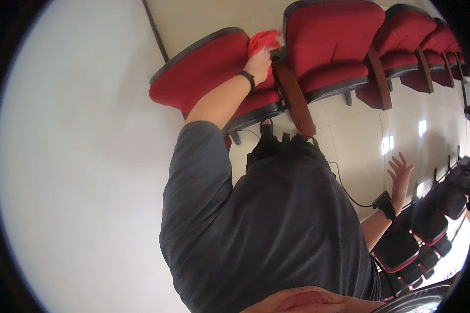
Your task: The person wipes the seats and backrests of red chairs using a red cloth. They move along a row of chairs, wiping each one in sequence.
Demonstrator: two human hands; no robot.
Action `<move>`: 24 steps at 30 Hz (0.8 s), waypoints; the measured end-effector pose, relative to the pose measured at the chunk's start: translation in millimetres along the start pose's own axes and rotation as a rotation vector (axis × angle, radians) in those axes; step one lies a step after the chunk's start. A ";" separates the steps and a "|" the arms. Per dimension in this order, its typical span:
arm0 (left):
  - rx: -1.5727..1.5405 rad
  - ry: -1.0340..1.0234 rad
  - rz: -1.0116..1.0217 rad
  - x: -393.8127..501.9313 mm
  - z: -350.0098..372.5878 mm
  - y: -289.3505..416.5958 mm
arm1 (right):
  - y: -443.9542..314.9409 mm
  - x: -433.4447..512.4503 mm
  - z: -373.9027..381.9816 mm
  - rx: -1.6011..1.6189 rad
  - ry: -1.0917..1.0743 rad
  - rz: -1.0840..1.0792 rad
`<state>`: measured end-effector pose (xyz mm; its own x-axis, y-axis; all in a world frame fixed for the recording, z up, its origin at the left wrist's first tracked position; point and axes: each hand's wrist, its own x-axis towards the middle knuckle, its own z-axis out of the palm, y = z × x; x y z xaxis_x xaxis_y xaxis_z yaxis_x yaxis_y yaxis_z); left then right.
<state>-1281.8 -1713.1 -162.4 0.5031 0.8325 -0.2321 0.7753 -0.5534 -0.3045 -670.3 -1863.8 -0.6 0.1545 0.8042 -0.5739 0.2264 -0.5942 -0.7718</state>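
My left hand (pixel 259 64) is closed on a bright red cloth (pixel 261 41), which bunches above the knuckles. It is at the inner side of the nearest red upholstered chair back (pixel 207 66), beside the rear end of a brown armrest (pixel 295 99). To the right of that armrest stands a second red chair (pixel 333 35). My right hand (pixel 400 170) is held out at the right over the floor, fingers spread, with nothing in it. A black device is strapped at the right wrist, with a cable running towards my body.
A pale wall (pixel 82 137) rises close on the left. The row of red chairs (pixel 405 43) continues to the right. Behind, at the lower right, stand several rows of dark-backed chairs (pixel 431 227). A thin cable (pixel 340 176) hangs beside me above the tiled floor (pixel 329 144).
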 end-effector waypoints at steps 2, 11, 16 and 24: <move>-0.327 -0.072 -0.066 -2.3 19.3 -5.1 | 4.5 -2.1 -1.0 0.027 0.010 0.016; -0.378 -0.007 -0.220 -169.9 28.4 -38.7 | -28.5 7.1 48.7 -0.017 -0.119 -0.003; -0.450 -0.192 -0.580 -335.5 3.0 -56.8 | -67.3 19.0 110.4 -0.106 -0.206 -0.057; -0.843 0.585 -1.021 -387.4 6.8 -32.5 | -129.5 0.0 180.6 -0.243 -0.383 -0.117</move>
<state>-1504.5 -2017.7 -68.9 -0.4759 0.8525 0.2163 0.7708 0.2858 0.5693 -873.2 -1788.9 49.9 -0.2409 0.7766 -0.5821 0.4467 -0.4437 -0.7769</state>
